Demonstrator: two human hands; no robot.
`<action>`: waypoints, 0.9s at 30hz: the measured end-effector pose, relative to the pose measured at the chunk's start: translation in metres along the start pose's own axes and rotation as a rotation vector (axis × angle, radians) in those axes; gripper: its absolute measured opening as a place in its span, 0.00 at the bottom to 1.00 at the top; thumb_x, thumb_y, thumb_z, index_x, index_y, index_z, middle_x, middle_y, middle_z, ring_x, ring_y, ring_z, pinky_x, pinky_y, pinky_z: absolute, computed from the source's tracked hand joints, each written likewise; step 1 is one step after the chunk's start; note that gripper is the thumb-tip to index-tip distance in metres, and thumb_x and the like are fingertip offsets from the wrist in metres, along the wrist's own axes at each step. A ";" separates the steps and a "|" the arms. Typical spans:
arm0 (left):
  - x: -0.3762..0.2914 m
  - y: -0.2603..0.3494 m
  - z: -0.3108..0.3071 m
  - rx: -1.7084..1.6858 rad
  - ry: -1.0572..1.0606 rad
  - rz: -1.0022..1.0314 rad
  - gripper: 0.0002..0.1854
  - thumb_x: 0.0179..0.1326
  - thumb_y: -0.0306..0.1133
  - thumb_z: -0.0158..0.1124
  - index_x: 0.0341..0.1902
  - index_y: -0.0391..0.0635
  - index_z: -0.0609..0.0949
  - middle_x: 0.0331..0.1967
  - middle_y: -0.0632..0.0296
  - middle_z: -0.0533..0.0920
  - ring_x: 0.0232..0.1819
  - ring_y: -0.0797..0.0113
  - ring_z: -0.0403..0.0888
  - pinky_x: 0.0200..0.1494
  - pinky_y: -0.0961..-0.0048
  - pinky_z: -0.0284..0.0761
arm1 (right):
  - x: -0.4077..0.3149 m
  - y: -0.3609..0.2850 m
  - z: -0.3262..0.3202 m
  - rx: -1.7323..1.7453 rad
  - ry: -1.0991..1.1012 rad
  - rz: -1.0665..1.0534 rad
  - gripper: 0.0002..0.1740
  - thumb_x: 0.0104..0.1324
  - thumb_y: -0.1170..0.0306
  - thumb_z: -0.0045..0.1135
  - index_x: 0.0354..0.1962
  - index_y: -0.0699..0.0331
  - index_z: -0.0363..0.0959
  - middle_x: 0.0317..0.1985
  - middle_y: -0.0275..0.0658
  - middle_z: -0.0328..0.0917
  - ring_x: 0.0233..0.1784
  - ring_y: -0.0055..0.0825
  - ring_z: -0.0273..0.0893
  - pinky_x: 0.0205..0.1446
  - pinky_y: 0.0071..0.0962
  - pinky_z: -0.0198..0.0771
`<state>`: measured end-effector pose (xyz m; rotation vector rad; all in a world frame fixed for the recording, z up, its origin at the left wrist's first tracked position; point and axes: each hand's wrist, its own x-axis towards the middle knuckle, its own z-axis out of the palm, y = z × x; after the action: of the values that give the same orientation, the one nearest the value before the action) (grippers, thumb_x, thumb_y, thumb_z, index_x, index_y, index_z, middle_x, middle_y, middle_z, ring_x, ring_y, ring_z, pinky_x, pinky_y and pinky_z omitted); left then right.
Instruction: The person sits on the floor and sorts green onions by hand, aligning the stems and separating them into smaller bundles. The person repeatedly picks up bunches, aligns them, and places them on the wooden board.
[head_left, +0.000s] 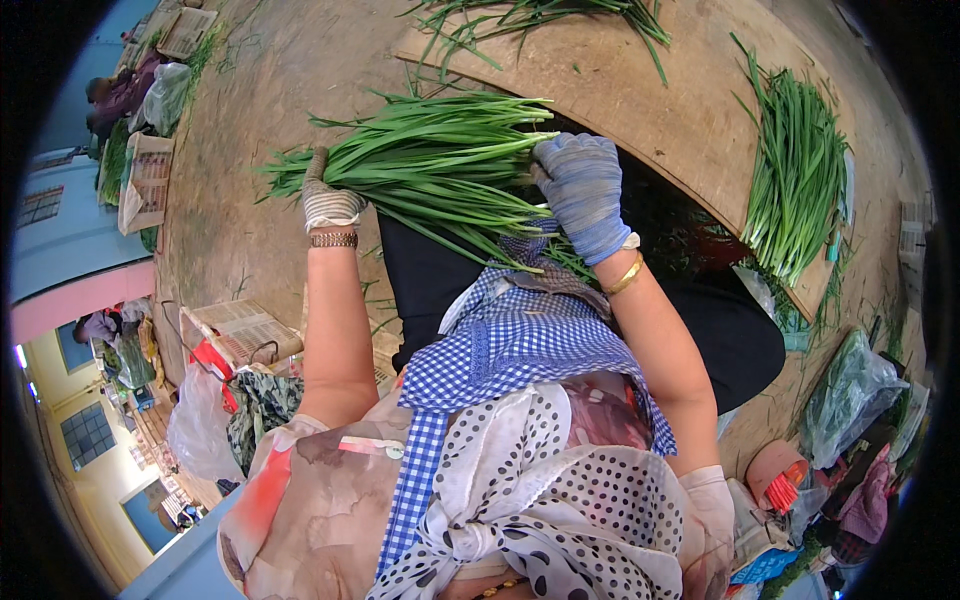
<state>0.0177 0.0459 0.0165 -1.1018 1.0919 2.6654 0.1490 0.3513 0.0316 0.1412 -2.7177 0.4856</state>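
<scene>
A spread bunch of long green leaves with pale stems, like garlic chives (435, 150), lies across in front of me, above my lap. My left hand (328, 191), in a whitish striped glove with dark fingertips, grips the bunch near its leafy end. At the pale stem ends, my right hand (581, 187), in a blue-grey glove, has its fingers curled against a few stems; the fingertips are partly hidden. A blue checked apron (525, 330) covers my lap below the bunch, with a few loose leaves by its upper edge.
A wooden board (675, 97) crosses beyond my knees, bearing a large pile of the same greens (799, 172) at right and loose ones (540, 11) at top. Plastic crates (244, 330) and bags stand at left; a red container (776, 472) is lower right. People sit farther off.
</scene>
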 end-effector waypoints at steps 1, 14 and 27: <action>0.000 0.000 0.000 0.003 -0.017 0.001 0.15 0.55 0.36 0.63 0.43 0.40 0.78 0.45 0.50 0.80 0.46 0.46 0.77 0.50 0.46 0.73 | -0.001 0.001 0.002 -0.025 -0.015 -0.031 0.08 0.51 0.62 0.57 0.27 0.56 0.73 0.26 0.35 0.71 0.33 0.32 0.70 0.39 0.34 0.60; 0.010 -0.002 -0.008 0.103 0.029 -0.060 0.11 0.56 0.36 0.61 0.40 0.44 0.78 0.42 0.55 0.81 0.44 0.51 0.78 0.48 0.47 0.73 | -0.042 0.035 -0.012 1.127 -0.054 0.497 0.13 0.59 0.73 0.54 0.42 0.67 0.77 0.38 0.39 0.80 0.40 0.20 0.75 0.46 0.19 0.69; 0.013 -0.005 -0.014 0.113 -0.092 -0.074 0.21 0.56 0.42 0.62 0.48 0.41 0.78 0.47 0.49 0.79 0.48 0.46 0.75 0.52 0.45 0.71 | -0.015 -0.008 0.025 1.839 -0.170 0.572 0.17 0.59 0.73 0.56 0.47 0.65 0.71 0.44 0.36 0.77 0.44 0.21 0.74 0.50 0.23 0.68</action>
<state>0.0178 0.0383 -0.0012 -0.9697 1.1452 2.5362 0.1552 0.3352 0.0070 -0.1526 -1.4207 2.8981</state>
